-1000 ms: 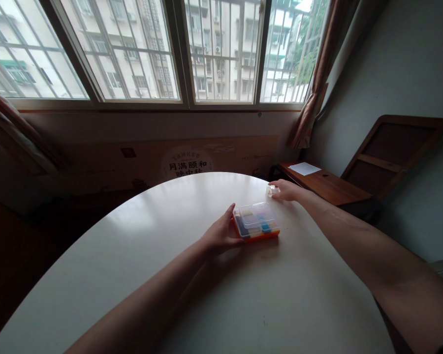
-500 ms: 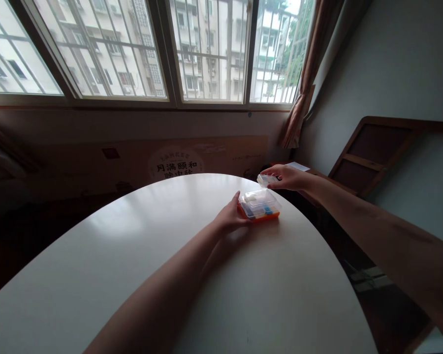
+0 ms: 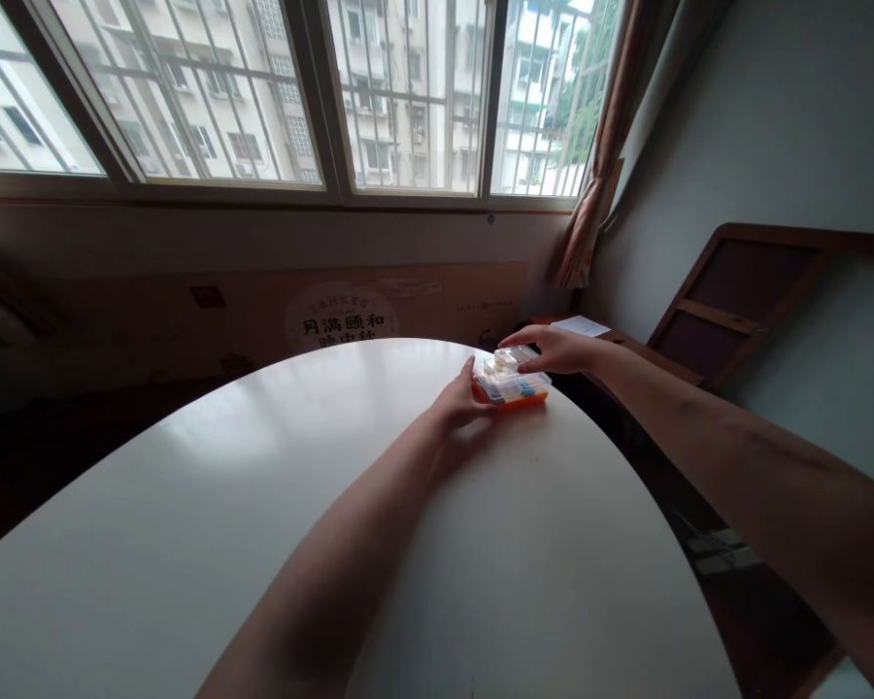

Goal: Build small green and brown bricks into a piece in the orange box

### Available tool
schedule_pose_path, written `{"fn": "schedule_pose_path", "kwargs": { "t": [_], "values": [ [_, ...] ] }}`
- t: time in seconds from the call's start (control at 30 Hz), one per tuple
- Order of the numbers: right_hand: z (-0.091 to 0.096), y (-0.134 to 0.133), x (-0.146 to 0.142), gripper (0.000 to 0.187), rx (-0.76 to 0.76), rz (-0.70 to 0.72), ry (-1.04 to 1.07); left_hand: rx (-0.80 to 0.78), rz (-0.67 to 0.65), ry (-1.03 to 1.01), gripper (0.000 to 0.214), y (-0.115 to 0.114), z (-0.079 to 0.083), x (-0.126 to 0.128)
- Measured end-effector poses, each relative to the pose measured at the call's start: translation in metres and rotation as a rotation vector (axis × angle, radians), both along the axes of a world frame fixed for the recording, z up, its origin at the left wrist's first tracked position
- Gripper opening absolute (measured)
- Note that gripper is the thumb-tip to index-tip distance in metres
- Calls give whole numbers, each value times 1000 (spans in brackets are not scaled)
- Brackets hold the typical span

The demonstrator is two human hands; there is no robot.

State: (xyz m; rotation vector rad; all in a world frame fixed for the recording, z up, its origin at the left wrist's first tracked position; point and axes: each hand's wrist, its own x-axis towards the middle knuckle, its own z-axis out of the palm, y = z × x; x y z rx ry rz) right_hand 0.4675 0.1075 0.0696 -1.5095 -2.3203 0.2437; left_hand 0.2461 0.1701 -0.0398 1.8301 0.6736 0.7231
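An orange plastic box (image 3: 530,399) with a clear lid rests on the white table, with blue and pale things showing inside it. My left hand (image 3: 460,400) grips its left end, thumb up at the far corner and fingers along the near side. Over the lid, a small clear plastic box (image 3: 508,359) with whitish contents is held by my right hand (image 3: 546,349), fingers behind it and thumb in front. The small box appears to touch the lid, though the right hand hides part of its right end.
The round white table (image 3: 277,524) curves away close behind and right of the boxes. Beyond its right edge, a white sheet (image 3: 581,326) lies on a wooden surface near a wooden frame (image 3: 754,320). A barred window and a printed cardboard panel (image 3: 415,301) stand behind.
My right hand has brought the small clear box left and down, from behind the orange box onto its lid. My left hand keeps its grip on the orange box.
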Motion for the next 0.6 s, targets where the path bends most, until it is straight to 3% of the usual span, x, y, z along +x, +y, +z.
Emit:
{"fn": "schedule_pose_path", "kwargs": {
  "t": [0.47, 0.6],
  "values": [
    [-27, 7, -1, 51, 171, -58, 38, 12, 21, -11, 127, 1, 1, 2],
    [-31, 6, 1, 65, 215, -76, 74, -7, 4, -46, 125, -3, 2, 3]
  ]
}}
